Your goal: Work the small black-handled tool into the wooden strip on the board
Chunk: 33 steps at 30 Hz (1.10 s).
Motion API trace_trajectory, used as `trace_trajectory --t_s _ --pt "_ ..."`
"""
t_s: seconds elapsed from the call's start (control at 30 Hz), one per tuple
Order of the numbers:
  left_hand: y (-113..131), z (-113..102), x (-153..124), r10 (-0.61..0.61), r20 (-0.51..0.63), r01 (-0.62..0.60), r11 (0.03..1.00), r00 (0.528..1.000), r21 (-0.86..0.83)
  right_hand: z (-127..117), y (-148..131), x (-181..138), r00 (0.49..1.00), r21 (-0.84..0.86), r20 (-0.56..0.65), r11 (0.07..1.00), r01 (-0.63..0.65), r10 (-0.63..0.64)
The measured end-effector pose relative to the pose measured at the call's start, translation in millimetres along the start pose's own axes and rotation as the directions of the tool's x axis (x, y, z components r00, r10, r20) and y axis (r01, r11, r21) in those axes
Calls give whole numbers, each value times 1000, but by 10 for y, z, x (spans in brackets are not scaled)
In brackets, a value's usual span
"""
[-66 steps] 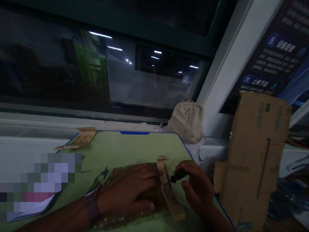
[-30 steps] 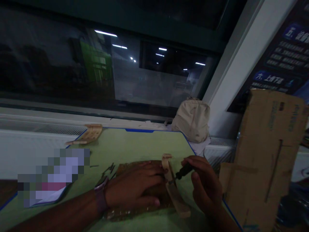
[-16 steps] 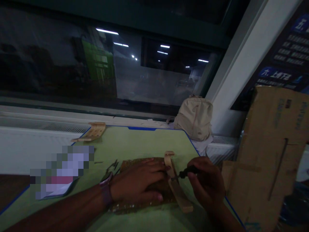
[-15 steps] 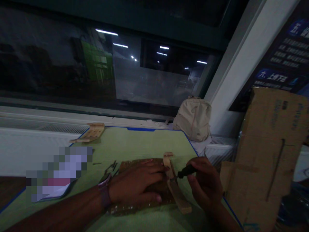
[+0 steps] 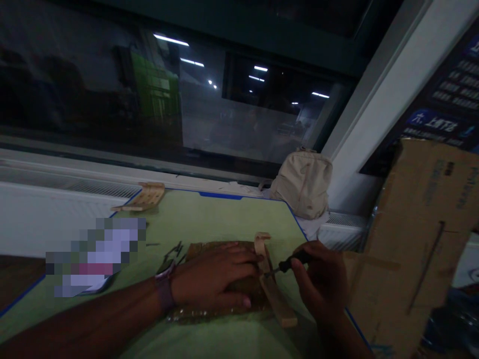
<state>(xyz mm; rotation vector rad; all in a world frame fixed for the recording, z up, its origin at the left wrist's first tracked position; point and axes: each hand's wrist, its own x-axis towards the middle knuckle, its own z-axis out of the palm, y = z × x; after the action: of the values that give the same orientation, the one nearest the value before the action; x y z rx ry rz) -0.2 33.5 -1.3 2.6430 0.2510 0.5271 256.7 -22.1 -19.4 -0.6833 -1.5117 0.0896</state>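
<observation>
Curved pale wooden strip (image 5: 279, 301) is lying on the pale-green worktop (image 5: 209, 214), my left fingers (image 5: 245, 270) resting spread at its edge, my right fingers (image 5: 302, 276) gripping a black-handled metal screwdriver (image 5: 286, 265) against it, work seemingly begun, not finished.

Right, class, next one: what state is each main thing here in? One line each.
Left hand: open, palm down.
Brown pad: on the table, partly under that hand.
Dark-handled tool: slanted, tip at the curved wooden piece.
Right hand: closed around that tool.
Curved wooden piece: lying at the pad's right end.
Thin dark pieces: loose.
Backpack: upright.
Cardboard: standing on end.
</observation>
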Motion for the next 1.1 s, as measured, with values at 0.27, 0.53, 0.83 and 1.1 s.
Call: trace_trajectory --t_s 0.27,0.53,0.83,1.1 --pt "11 -18 10 5 9 -5 999 1000 -41 -23 -92 50 988 -69 145 996 61 -51" --pt "-21 13 -16 12 -22 -12 1000 1000 -7 36 -87 74 999 19 -19 999 -42 42" --pt "-2 8 -2 6 -12 -6 1000 1000 -4 -62 -53 21 982 -111 182 992 66 -45" --pt "-44 40 -15 15 -16 -15 1000 1000 16 -61 2 -32 994 -117 100 993 -23 35"
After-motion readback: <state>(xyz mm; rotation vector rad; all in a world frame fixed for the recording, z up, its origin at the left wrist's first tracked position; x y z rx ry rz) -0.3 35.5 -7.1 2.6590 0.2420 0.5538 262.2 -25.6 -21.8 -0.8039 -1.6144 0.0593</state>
